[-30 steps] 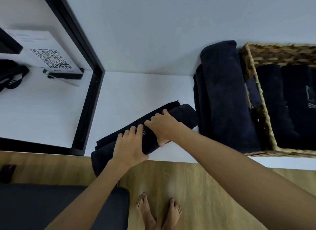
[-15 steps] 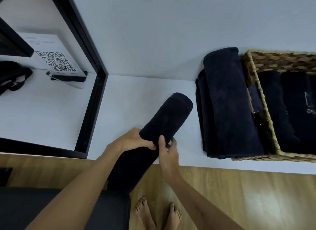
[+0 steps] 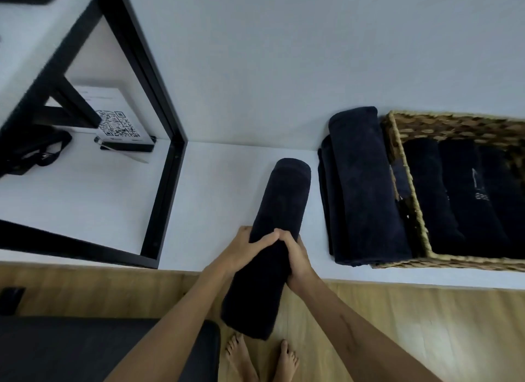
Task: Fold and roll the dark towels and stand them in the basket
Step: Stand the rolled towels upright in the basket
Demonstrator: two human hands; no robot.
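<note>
A rolled dark towel (image 3: 279, 208) points away from me, its near end hanging past the white shelf's front edge over the floor. My left hand (image 3: 244, 249) grips its middle from the left, thumb across the top. My right hand (image 3: 298, 258) grips it from the right, and the two hands meet on top. To the right stands a wicker basket (image 3: 409, 165) with several dark rolled towels (image 3: 443, 199) inside. A stack of folded dark towels (image 3: 363, 182) lies against the basket's left wall.
The white shelf (image 3: 227, 188) runs along a pale wall. A black frame (image 3: 167, 179) bounds a section at the left holding a QR-code sign (image 3: 119, 125) and a black strap (image 3: 37, 148). A dark seat (image 3: 85, 350) and my bare feet are below on the wooden floor.
The roll has swung from a slant to point nearly straight away from me. Both hands have closed around its middle, and the view has shifted left and down.
</note>
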